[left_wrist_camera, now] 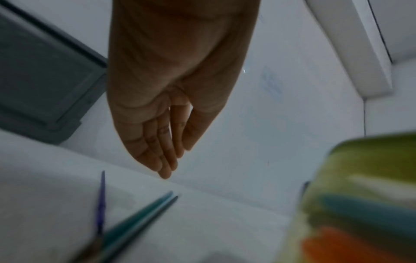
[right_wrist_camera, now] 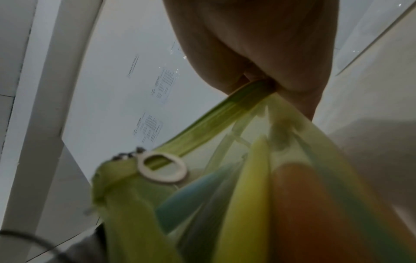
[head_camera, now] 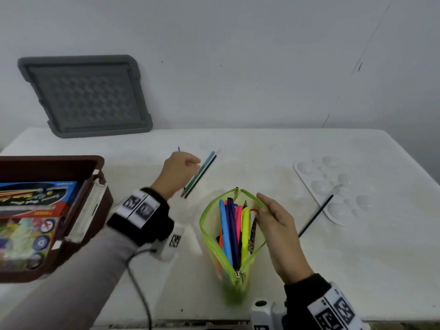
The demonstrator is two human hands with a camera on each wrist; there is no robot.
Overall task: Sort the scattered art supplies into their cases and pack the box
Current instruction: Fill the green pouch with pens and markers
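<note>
A lime-green mesh pencil case (head_camera: pixel 207 236) lies unzipped mid-table, full of coloured markers (head_camera: pixel 229 232). My right hand (head_camera: pixel 264 208) pinches its right rim and holds the mouth wide; the right wrist view shows that pinch (right_wrist_camera: pixel 258 80) on the green edge (right_wrist_camera: pixel 202 124). My left hand (head_camera: pixel 183 167) hovers over loose pencils further back, a teal one (head_camera: pixel 202 171) and a dark one (head_camera: pixel 206 173) side by side. In the left wrist view its fingers (left_wrist_camera: pixel 166 160) are straight, together and hold nothing, above the teal pencil (left_wrist_camera: pixel 139 215) and a purple pen (left_wrist_camera: pixel 100 204).
A brown box (head_camera: pixel 95 167) at the left holds packs of art supplies. Its grey lid (head_camera: pixel 85 96) leans on the wall behind. At the right sits a white paint palette (head_camera: pixel 333 186) with a black brush (head_camera: pixel 314 217) across its edge.
</note>
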